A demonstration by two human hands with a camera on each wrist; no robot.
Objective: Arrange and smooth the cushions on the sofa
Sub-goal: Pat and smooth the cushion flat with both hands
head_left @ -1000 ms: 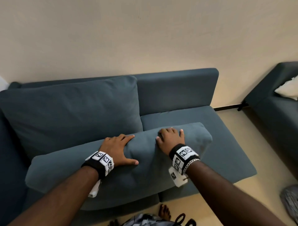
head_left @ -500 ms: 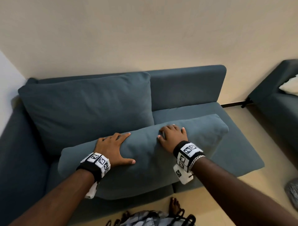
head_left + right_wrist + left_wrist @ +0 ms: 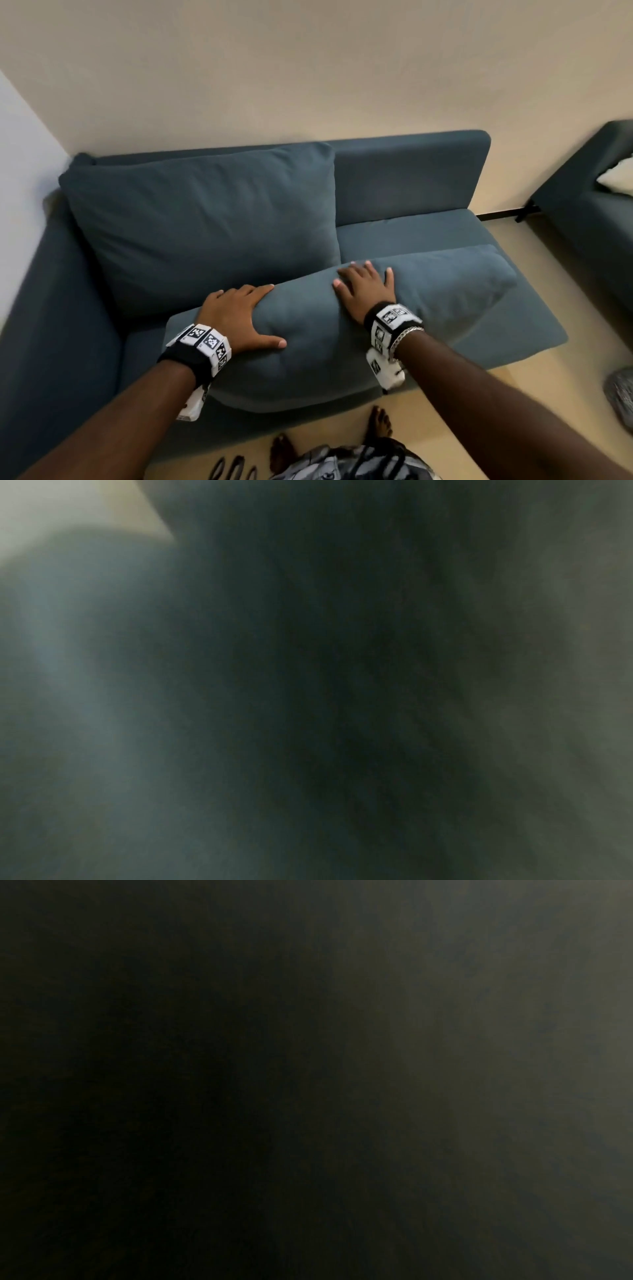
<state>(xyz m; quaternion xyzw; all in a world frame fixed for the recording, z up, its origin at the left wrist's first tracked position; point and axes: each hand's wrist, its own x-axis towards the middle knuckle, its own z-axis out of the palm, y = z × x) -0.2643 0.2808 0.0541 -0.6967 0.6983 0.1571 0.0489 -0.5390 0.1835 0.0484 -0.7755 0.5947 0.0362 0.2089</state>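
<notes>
Person leans over blue sofa (image 3: 411, 178). Loose cushion (image 3: 342, 342) lies flat across seat front, at 6 o'clock from upright back cushion (image 3: 205, 222). Left hand (image 3: 236, 317) and right hand (image 3: 363, 291) press down on it, fingers spread flat, gripping nothing. Both wrist views dark, blurred.

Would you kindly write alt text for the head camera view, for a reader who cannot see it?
Both hands, left hand and right hand, press flat on a loose teal cushion lying across the seat of a teal sofa. A second back cushion leans upright behind it on the sofa's left half; another sofa's corner shows at right.
</notes>
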